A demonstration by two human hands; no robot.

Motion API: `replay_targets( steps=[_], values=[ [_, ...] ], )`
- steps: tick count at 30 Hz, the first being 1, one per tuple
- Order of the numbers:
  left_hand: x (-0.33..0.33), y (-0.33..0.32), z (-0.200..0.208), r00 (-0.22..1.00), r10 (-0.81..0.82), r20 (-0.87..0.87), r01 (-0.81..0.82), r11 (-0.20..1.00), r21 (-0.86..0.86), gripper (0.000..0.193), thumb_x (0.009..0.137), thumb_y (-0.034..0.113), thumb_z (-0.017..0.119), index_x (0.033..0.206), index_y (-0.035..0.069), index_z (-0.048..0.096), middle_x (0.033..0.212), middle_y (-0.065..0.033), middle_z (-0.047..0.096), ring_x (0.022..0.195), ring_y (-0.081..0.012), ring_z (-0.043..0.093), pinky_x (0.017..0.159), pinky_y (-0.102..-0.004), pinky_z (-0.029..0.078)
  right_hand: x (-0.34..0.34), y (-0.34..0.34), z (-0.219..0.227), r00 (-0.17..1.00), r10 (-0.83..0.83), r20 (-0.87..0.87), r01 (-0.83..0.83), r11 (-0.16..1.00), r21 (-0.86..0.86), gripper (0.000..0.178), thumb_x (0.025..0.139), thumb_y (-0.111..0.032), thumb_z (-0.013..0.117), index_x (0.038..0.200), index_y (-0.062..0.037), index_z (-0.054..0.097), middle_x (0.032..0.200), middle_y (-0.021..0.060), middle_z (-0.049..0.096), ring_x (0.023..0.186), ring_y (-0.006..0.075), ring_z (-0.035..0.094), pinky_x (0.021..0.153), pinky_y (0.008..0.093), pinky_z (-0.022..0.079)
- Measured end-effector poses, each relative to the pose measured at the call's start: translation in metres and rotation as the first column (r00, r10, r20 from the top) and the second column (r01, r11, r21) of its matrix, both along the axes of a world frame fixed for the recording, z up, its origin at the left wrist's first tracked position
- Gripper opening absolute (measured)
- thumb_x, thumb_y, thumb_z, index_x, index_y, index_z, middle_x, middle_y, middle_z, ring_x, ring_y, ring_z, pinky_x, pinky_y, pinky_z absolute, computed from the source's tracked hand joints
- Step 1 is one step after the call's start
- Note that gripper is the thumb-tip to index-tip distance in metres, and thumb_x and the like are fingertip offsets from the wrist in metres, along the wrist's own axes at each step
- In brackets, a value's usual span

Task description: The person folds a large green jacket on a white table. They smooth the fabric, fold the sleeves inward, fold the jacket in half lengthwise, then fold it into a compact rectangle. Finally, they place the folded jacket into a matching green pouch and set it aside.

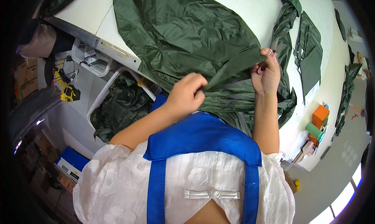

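A large, thin dark green fabric piece [187,32], creased all over, spreads across the white table and hangs toward my lap. My left hand [185,92] is closed in a pinch on its near edge. To the right and a little farther off, my right hand [266,72] pinches the same cloth, fingers curled. Between the two hands a folded strip of the fabric is stretched taut on a slant. A small pinkish loop shows against my right palm; what it belongs to is hidden by the fingers.
More green fabric pieces [311,54] lie right on the white table [230,3]. An orange box [320,115] and a green cylinder [314,131] stand at its right edge. On the left are a white basket [95,101] of green cloth and a smaller white basket [102,70].
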State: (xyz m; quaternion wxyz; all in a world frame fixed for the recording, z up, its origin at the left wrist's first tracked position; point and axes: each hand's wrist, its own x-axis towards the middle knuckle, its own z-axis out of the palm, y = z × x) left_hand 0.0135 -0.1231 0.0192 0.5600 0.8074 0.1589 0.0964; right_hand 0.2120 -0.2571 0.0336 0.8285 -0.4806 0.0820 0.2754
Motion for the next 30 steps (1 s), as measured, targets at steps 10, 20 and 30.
replay_targets(
  steps=[10, 20, 30],
  values=[
    [0.002, -0.013, 0.007, 0.782, -0.3, 0.546, 0.096, 0.924, 0.37, 0.02, 0.071, 0.0, 0.073, 0.09, 0.001, 0.066, 0.081, -0.0073, 0.061, 0.068, -0.0207, 0.061, 0.055, -0.0271, 0.052, 0.008, -0.012, -0.035, 0.97, 0.075, -0.23, 0.047, 0.873, 0.485, 0.02, 0.086, -0.014, 0.041, 0.076, -0.0137, 0.058, 0.092, 0.0106, 0.065, 0.09, 0.0298, 0.06, 0.085, 0.0437, 0.049],
    [0.002, -0.014, 0.003, 0.754, -0.296, 0.587, 0.026, 0.906, 0.423, 0.015, 0.072, 0.003, 0.074, 0.084, 0.004, 0.065, 0.081, -0.0064, 0.062, 0.064, -0.0179, 0.062, 0.054, -0.0251, 0.053, 0.009, -0.014, -0.042, 0.968, 0.091, -0.233, 0.057, 0.828, 0.558, 0.018, 0.086, -0.016, 0.042, 0.078, -0.0135, 0.058, 0.093, 0.0101, 0.064, 0.092, 0.0289, 0.06, 0.088, 0.0437, 0.047],
    [0.002, -0.009, 0.002, 0.799, -0.323, 0.508, 0.072, 0.889, 0.452, 0.018, 0.072, 0.004, 0.072, 0.09, 0.006, 0.067, 0.087, -0.0068, 0.065, 0.066, -0.0155, 0.062, 0.051, -0.0251, 0.049, 0.009, -0.002, -0.045, 0.974, -0.001, -0.229, 0.102, 0.898, 0.428, 0.019, 0.086, -0.014, 0.043, 0.078, -0.011, 0.06, 0.093, 0.0118, 0.065, 0.091, 0.029, 0.061, 0.086, 0.0416, 0.049]
  ],
)
